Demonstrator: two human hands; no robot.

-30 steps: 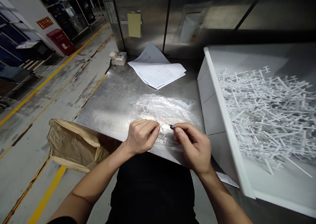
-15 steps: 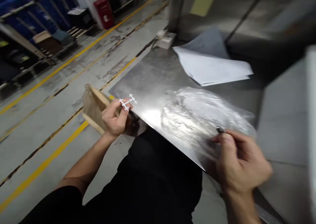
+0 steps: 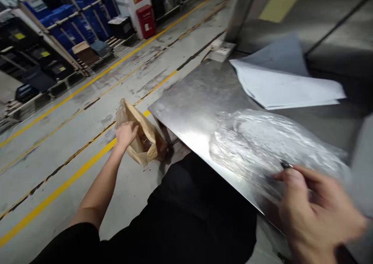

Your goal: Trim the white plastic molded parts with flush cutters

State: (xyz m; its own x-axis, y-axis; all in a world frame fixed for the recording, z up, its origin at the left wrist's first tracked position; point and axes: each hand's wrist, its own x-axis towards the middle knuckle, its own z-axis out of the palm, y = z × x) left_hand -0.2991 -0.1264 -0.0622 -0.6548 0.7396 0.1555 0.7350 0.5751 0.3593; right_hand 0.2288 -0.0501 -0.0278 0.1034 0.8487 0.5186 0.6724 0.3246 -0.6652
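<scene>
Left hand (image 3: pixel 126 133): at the mouth of the open brown paper bag (image 3: pixel 145 125); whether its fingers are apart or closed on anything cannot be told.
Right hand (image 3: pixel 317 205): thumb and forefinger together, clamped on a small dark object (image 3: pixel 284 164) (its full form is hidden), above the crumpled clear plastic sheet (image 3: pixel 262 136).
Paper bag: below the left hand, beside the grey metal tabletop (image 3: pixel 195 101).
White papers (image 3: pixel 285 89): on the tabletop, beyond the right hand.
Bag-side step: judged a reach to the bag; withdrawal would call for clearing its rim.
</scene>
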